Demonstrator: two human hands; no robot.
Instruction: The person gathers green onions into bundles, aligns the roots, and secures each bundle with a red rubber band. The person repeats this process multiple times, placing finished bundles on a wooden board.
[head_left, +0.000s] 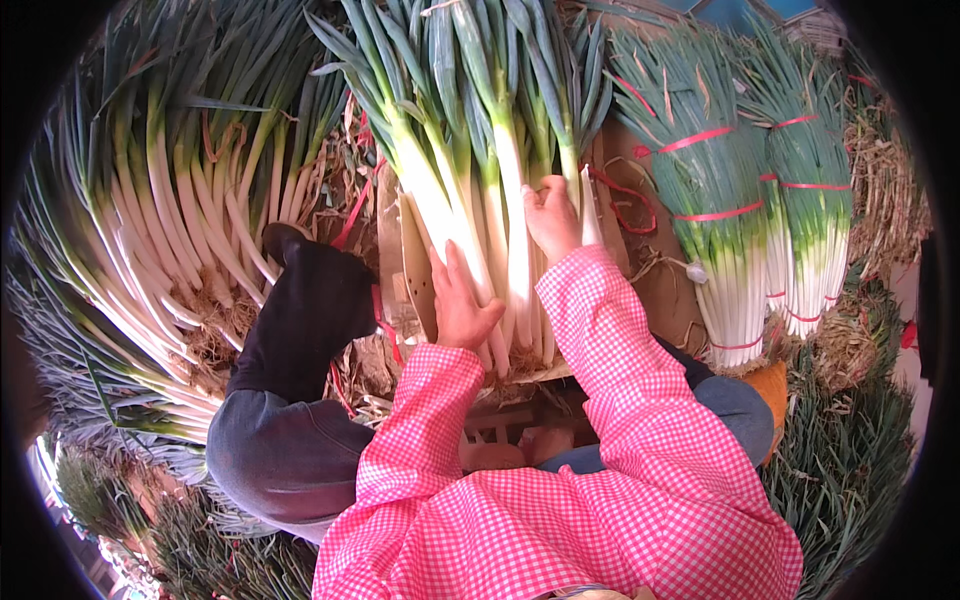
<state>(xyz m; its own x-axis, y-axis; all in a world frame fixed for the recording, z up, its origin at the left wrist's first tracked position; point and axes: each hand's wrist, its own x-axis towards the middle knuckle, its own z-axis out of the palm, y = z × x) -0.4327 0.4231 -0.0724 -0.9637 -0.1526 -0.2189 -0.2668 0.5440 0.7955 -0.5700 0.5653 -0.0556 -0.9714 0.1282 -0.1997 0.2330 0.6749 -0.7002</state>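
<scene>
A loose bunch of long green onions lies before me with white stalks towards me and green leaves pointing away. My left hand rests against the left side of the white stalks, thumb and fingers apart. Higher up on the right, my right hand touches the stalks with its fingers bent; whether it grips one is hidden. One white stalk passes beside my right wrist. Under the bunch is a wooden board with an upright piece at its left. Roots show at the near end.
Loose green onions with soil on their roots are heaped at the left. On the right stand bundles tied with red bands. A loop of red tape lies between. My left leg is beside the board. More green onions lie lower right.
</scene>
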